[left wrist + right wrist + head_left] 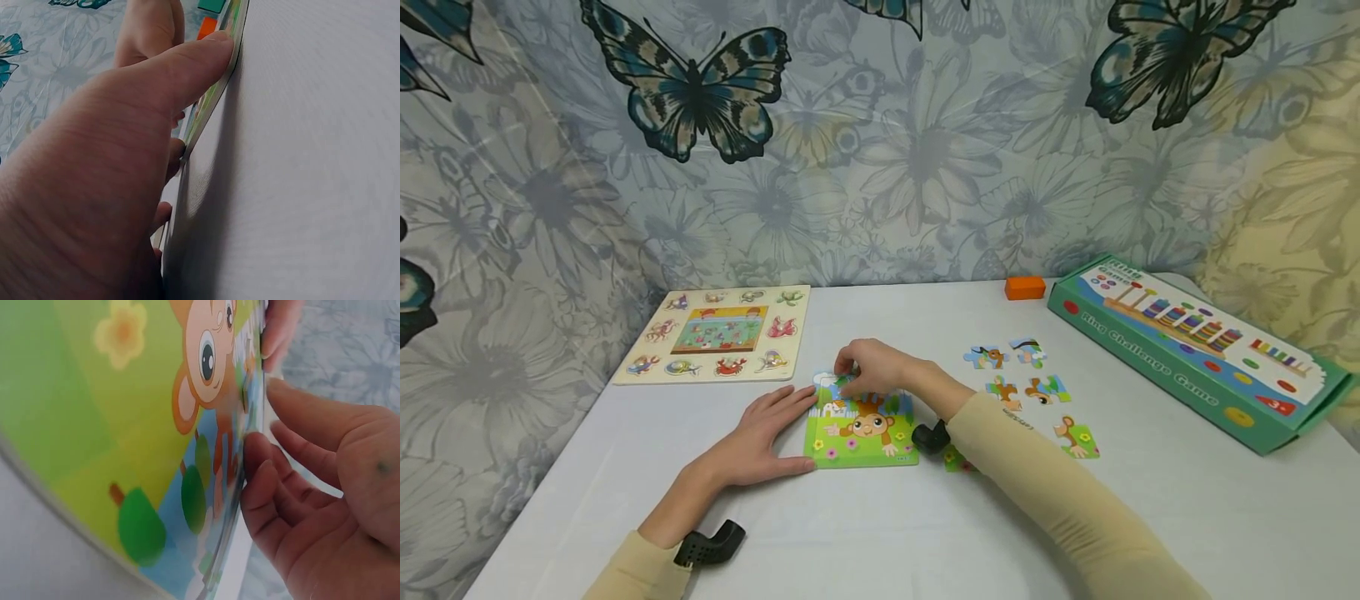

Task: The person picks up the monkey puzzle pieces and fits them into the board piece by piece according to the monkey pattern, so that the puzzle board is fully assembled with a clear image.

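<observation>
A square puzzle board [853, 454] with a monkey on green grass lies at the table's middle. My left hand [752, 442] is spread at its left side, fingertips at the upper left edge and thumb [206, 59] on the lower left corner. Above the board's top part my right hand [876, 367] bends its fingers down to the picture. The right wrist view shows this hand [319, 487] with thumb and fingers apart, fingertips at the board's [94, 456] far edge. No piece is visible between them; some of the upper picture is hidden.
Several loose puzzle pieces [1077, 437] lie to the right, one partly under the right sleeve. A sea-animal board [647, 342] stands back left. An orange block [1025, 288] and a long green game box [1180, 350] are back right, before the patterned cloth.
</observation>
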Tool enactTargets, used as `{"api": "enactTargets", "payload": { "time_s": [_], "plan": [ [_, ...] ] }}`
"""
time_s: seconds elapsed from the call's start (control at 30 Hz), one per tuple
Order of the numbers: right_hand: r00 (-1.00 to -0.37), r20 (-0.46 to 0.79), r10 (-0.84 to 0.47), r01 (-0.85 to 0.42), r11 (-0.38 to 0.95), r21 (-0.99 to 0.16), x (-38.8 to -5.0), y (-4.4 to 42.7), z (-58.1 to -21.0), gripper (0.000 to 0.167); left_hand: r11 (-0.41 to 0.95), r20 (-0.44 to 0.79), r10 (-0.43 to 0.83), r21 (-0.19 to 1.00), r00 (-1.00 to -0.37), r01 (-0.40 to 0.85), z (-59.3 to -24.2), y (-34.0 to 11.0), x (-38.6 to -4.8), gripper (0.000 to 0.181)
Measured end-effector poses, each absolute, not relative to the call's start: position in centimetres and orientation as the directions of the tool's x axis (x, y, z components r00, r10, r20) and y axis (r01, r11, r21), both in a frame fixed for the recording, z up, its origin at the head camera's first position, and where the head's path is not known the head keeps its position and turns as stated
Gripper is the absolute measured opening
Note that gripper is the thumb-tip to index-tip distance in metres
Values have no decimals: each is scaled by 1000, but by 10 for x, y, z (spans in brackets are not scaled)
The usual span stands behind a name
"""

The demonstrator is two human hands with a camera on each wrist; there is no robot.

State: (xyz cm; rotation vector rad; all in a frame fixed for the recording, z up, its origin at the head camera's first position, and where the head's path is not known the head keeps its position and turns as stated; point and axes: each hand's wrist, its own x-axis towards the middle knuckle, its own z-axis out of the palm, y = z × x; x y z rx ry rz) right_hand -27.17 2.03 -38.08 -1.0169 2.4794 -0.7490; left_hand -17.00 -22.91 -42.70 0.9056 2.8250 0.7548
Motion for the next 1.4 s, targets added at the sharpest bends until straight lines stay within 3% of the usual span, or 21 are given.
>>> {"api": "enactTargets", "payload": {
  "time_s": [0.27,0.6,1.13,1.4],
  "plan": [
    [-657,-122,-744,-602,615,-510,-270,19,-384,26,704,68,563,484,-824,521,-428,-230,-170,88],
    [-662,-119,-740,-612,626,-484,-268,13,-385,26,690,72,584,481,-808,541,-430,-229,-172,88],
    [-656,-105,-748,-588,593,-550,-271,18,-378,31,696,53,584,480,-810,534,-427,-229,-171,88],
    [-643,-30,-766,-606,532,-592,-273,44,-359,34,699,64,583,468,-810,541,-428,-229,-171,88]
  ]
}}
